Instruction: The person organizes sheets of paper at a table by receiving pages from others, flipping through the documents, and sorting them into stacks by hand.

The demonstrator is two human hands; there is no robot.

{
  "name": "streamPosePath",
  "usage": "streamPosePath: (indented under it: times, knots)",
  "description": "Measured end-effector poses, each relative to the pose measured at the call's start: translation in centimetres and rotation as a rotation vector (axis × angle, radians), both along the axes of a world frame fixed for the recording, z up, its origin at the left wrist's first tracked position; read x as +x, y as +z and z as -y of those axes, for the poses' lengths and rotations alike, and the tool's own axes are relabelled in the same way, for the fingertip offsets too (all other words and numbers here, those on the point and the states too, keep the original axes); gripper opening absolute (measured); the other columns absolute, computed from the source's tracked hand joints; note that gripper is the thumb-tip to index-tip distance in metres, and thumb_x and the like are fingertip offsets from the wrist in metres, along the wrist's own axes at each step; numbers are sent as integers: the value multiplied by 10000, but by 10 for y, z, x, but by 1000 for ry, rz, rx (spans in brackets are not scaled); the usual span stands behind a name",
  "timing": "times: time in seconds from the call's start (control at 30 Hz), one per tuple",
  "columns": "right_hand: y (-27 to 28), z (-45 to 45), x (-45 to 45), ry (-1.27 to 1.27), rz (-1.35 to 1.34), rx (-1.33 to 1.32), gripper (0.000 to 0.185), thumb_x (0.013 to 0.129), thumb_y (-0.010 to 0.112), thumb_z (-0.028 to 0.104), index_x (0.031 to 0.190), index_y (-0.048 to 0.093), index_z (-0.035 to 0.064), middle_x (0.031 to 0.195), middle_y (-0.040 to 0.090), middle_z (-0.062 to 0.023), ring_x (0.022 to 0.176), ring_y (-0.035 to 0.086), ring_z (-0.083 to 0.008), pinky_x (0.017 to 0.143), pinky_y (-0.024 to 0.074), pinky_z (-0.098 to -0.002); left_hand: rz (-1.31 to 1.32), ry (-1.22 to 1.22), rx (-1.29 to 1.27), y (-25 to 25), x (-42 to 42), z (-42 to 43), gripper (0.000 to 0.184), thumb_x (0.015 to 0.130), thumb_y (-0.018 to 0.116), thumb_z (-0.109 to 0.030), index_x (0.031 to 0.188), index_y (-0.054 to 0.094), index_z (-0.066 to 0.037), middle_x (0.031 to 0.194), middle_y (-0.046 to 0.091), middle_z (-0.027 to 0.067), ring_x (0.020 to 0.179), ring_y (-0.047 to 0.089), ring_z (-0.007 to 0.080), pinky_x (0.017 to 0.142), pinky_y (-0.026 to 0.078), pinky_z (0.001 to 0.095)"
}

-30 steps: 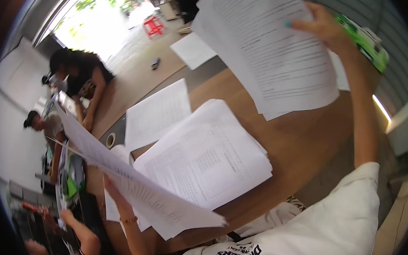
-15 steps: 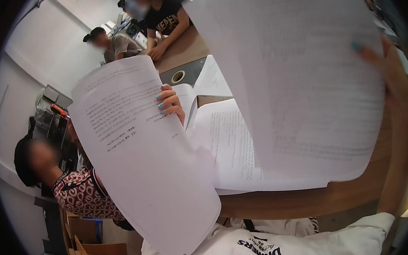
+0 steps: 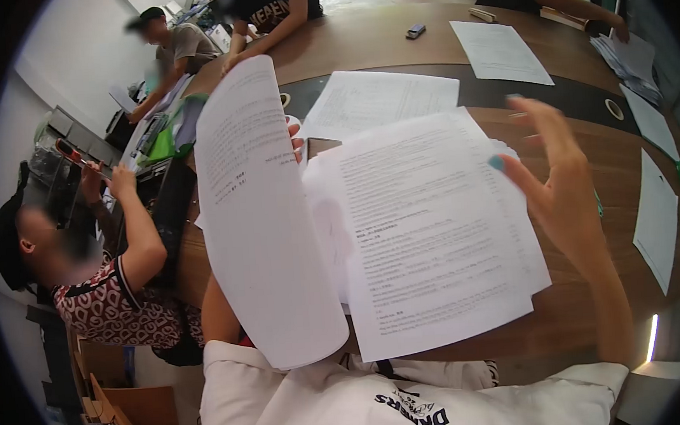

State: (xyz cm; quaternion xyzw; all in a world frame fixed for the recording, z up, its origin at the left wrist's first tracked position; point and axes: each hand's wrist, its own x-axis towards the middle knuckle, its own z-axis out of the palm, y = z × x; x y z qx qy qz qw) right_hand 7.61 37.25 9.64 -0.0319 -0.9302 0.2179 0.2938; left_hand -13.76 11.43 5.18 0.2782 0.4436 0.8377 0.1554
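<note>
In the head view, printed sheets [image 3: 268,240] stand upright and curved in my left hand [image 3: 295,140]. Only its fingertips show at the right edge of these sheets; the rest of the hand is behind the paper. My right hand [image 3: 557,180] is raised just right of a printed page [image 3: 443,237], thumb and fingers apart, holding nothing. Its thumb is close to the page's right edge; whether they touch I cannot tell. That page lies over other sheets on the wooden table [image 3: 503,335] in front of me.
Another printed sheet [image 3: 384,101] lies beyond the pile, and one more [image 3: 501,51] farther back. Tape rolls [image 3: 615,110], a small dark box [image 3: 415,31] and papers [image 3: 656,224] are along the right and back. A person [image 3: 119,296] at left holds a phone; others sit around the table.
The large sheet that my right hand held up is now down in front of me, and that hand has let go. The sheets in my left hand have shifted right.
</note>
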Motion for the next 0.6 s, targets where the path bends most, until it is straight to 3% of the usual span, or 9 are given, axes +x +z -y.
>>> streamPosePath:
  times: [0.07,0.13,0.23,0.3,0.37,0.43,0.6]
  knots:
    - [18,27,-4,389,242,-699,498,799,507,249,1156,342,-57,1094,455,-178,947,492,-210,777,424,-287,-78,155,-76,-1,9,-10,309,846,381,-194,1074,395,14,919,505,63,771,505,125,640,439,246]
    - [16,50,-18,444,452,-890,512,809,489,291,1141,357,-75,1053,469,-204,925,499,-206,747,431,-265,-117,209,-156,2,17,-19,304,842,390,-178,1074,399,19,931,510,72,772,512,126,630,443,244]
    - [17,63,-30,627,581,-1004,500,792,516,293,1124,397,-62,1044,486,-184,909,501,-183,703,436,-260,-133,177,-389,16,26,-28,289,829,414,-145,1062,410,26,946,518,82,776,523,126,637,449,243]
    - [2,55,-35,533,558,-991,468,779,536,289,1077,444,-61,1002,513,-165,867,512,-163,681,435,-255,-157,122,-695,27,28,-34,259,805,460,-93,1031,432,30,952,529,87,786,535,121,686,455,249]
    - [-13,44,-37,438,530,-984,439,766,557,285,1030,491,-60,960,541,-146,825,523,-144,659,434,-249,-105,137,-620,29,30,-29,243,772,498,-50,991,454,47,880,550,97,714,548,108,624,464,222]
    - [-20,26,-35,426,241,-1051,341,734,579,224,896,556,-74,775,581,-142,688,556,-176,616,438,-254,11,130,-590,28,33,-22,239,779,494,-65,987,459,46,897,550,100,734,550,115,638,463,228]
    - [-17,1,-25,176,272,-748,305,765,556,232,826,579,-65,719,583,-114,596,543,-125,546,437,-234,138,71,-487,9,54,-19,240,785,462,-50,1005,455,44,941,543,132,811,555,153,700,472,265]
